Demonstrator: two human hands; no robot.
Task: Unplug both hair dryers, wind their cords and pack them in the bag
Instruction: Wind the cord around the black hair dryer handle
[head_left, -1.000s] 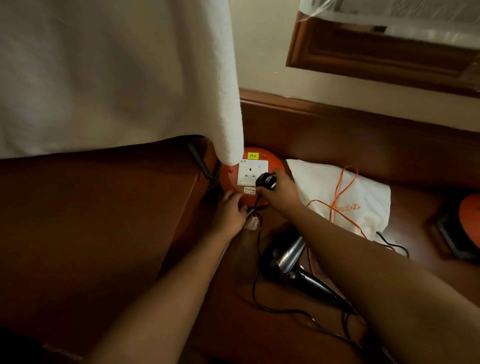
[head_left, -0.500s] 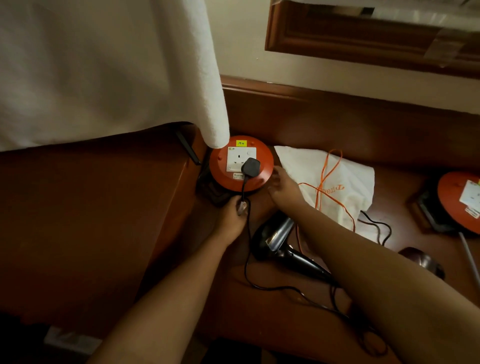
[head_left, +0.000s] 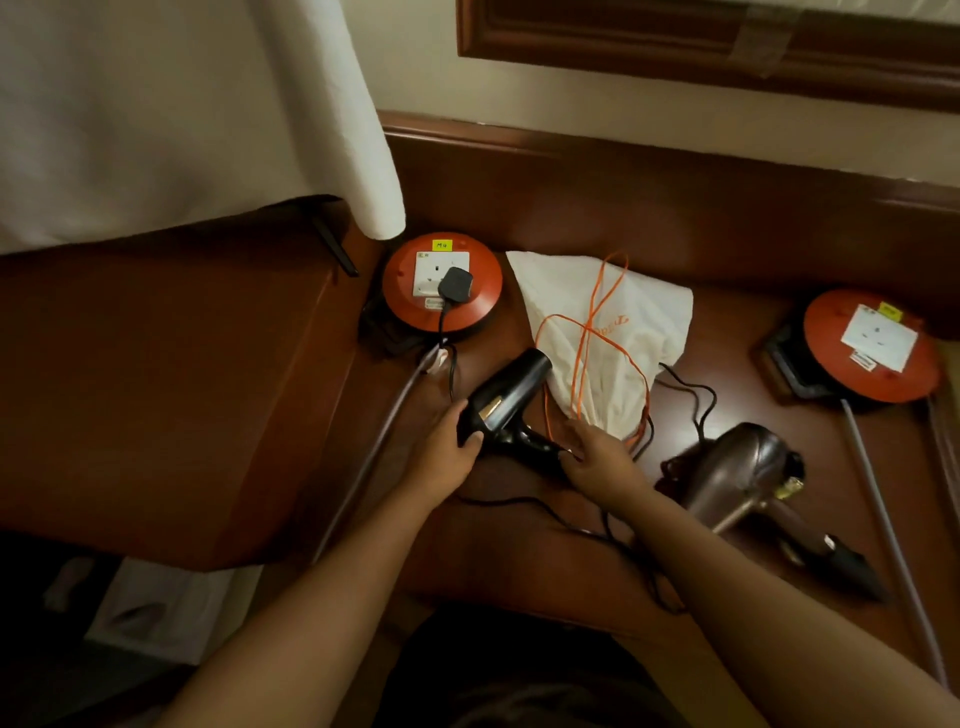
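A white cloth hangs over the upper left, hiding whatever it drapes; below it a dark wooden unit fills the frame's left. Just right of the cloth's corner sits an orange cable reel, a black plug seated in its white socket plate, the plug's cord dropping toward the hands. Below the reel, the person's left hand grips the rear of the black hair dryer, thumb curled over its body; the remaining fingers are hidden behind it. The dryer's nozzle points up toward the reel's right edge. The right hand meets the dryer's handle, fingers bent around its end, though whether they clamp the handle or the cord cannot be made out in the dim light. Right of the reel lies a white drawstring bag, orange cords looped across it, its printed lettering unreadable. Farther right, a brown hair dryer rests on the wooden surface, its handle blurred, its cord's path unclear. A second orange reel stands near the right edge, its socket empty, a grey cable running out of frame.
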